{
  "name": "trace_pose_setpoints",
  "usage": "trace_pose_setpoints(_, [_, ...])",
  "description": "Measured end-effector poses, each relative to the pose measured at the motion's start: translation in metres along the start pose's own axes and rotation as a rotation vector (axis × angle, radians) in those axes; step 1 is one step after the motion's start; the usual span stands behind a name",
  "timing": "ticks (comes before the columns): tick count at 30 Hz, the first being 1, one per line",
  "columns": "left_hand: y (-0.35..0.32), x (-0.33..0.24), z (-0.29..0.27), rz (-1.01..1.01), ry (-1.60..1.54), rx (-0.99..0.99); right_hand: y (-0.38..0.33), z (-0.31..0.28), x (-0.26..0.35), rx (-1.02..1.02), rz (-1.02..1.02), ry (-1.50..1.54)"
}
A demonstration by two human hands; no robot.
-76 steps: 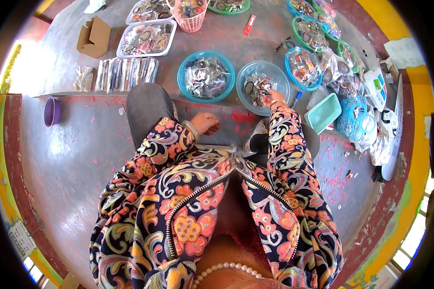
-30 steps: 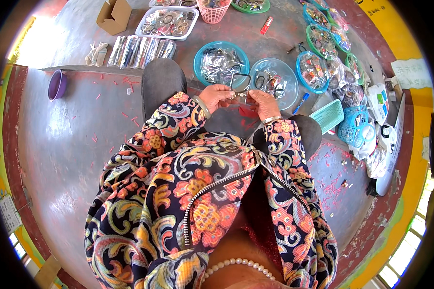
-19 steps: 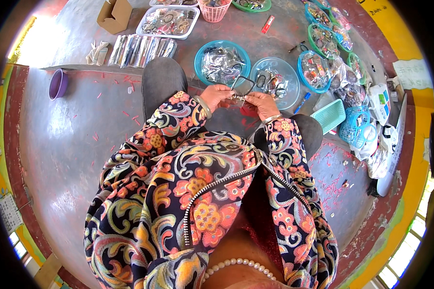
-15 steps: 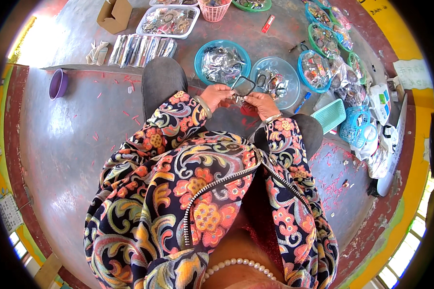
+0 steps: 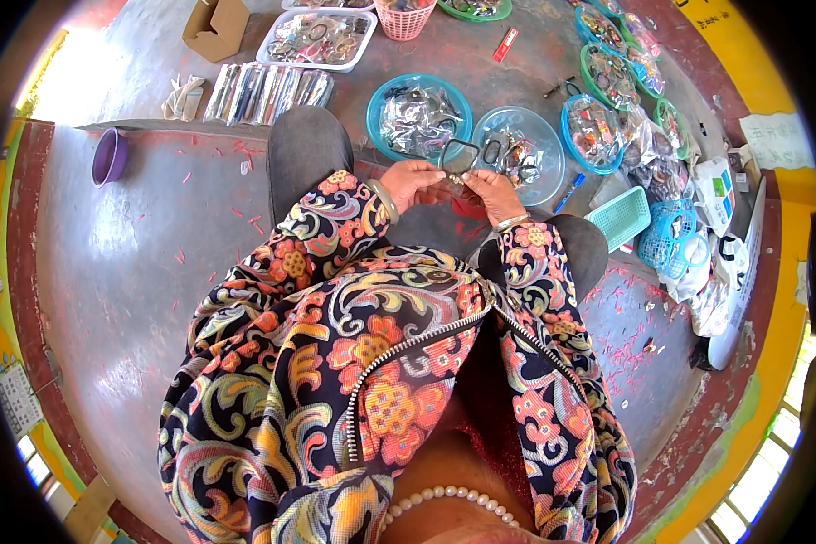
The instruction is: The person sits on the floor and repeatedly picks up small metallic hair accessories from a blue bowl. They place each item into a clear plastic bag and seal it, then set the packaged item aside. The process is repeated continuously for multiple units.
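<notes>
Between my two hands is a black hair tie [image 5: 462,141], its loop standing up above my fingertips. Small pale bits, perhaps beads [image 5: 454,179], show at its lower end. My left hand [image 5: 410,183] pinches the left side of it. Closed on the right side, my right hand [image 5: 492,194] has thumb and finger at the same lower end. Just beyond my hands stand a blue basin [image 5: 373,127] of clear-wrapped pieces and a clear bluish bowl [image 5: 546,181] with small colourful items and dark loops.
A white tray [image 5: 369,36] of loops, a row of flat packets [image 5: 267,94], a cardboard box [image 5: 216,29] and a glove [image 5: 182,100] lie farther off. Several filled baskets [image 5: 592,134] line the right. A green basket [image 5: 620,218] and blue pen [image 5: 569,193] are nearer; a purple bowl [image 5: 110,159] is left.
The loop has turned more upright and shifted slightly left and down. My fingertips have moved a little at its lower end; both hands still hold it.
</notes>
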State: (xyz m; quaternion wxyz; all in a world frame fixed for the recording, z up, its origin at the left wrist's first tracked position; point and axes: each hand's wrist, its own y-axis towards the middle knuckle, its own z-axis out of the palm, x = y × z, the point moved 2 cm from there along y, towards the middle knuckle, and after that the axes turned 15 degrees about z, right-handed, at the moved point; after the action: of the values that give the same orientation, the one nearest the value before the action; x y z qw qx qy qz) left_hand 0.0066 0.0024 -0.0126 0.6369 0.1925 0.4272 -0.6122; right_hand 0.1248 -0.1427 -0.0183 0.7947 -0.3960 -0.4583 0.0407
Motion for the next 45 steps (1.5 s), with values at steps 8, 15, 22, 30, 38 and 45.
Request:
trace_pose_setpoints(8, [-0.001,-0.004,0.004,-0.034,-0.021,-0.020,0.001,-0.002,-0.001,-0.003,-0.009,-0.036])
trace_pose_setpoints(15, [-0.005,-0.008,0.009,-0.021,0.008,-0.071,-0.001,-0.001,0.001,-0.091,-0.100,-0.014])
trace_pose_setpoints(22, [-0.002,-0.009,0.003,0.048,0.079,-0.116,-0.004,0.001,0.003,-0.003,-0.062,0.007])
trace_pose_setpoints(30, [0.000,-0.012,0.002,0.133,0.147,-0.063,-0.001,-0.005,-0.001,0.021,-0.014,-0.043])
trace_pose_setpoints(38, [-0.001,-0.008,0.000,0.217,0.064,-0.054,-0.007,0.003,0.010,0.084,0.047,0.192])
trace_pose_setpoints(45, [0.003,-0.001,-0.003,0.124,0.031,-0.092,-0.007,-0.005,0.007,-0.006,0.021,0.159])
